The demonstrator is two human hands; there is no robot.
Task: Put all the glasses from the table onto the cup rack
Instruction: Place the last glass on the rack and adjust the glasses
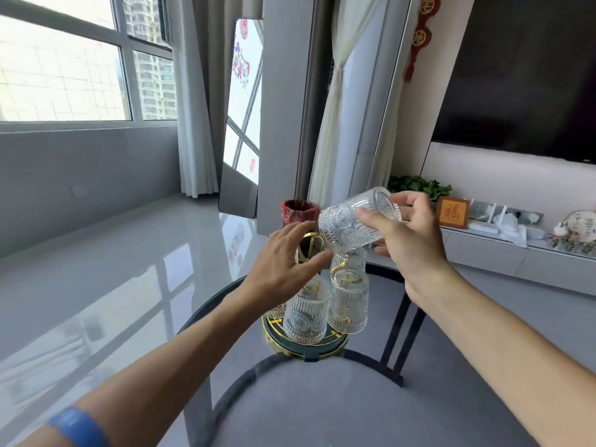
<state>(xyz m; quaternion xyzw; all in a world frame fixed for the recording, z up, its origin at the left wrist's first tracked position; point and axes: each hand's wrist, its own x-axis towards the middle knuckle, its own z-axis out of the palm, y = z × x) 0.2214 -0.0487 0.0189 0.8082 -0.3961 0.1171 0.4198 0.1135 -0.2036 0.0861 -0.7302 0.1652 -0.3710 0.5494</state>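
A gold wire cup rack with a dark round base (306, 348) stands on a round glass table (322, 398). Several clear embossed glasses hang upside down on it, among them one at the front (306, 317) and one at the right (349, 306). My right hand (409, 240) holds another embossed glass (351, 221) tilted on its side, just above the rack's top. My left hand (287, 259) hovers with spread fingers at the rack's upper left, by the gold top loop (311, 241); whether it touches the loop I cannot tell.
A red-lined bin (298, 211) stands behind the table, a tall mirror (240, 124) leans against the wall beyond it. At the right runs a low cabinet (516, 256) with ornaments and a plant. Glossy grey floor lies to the left.
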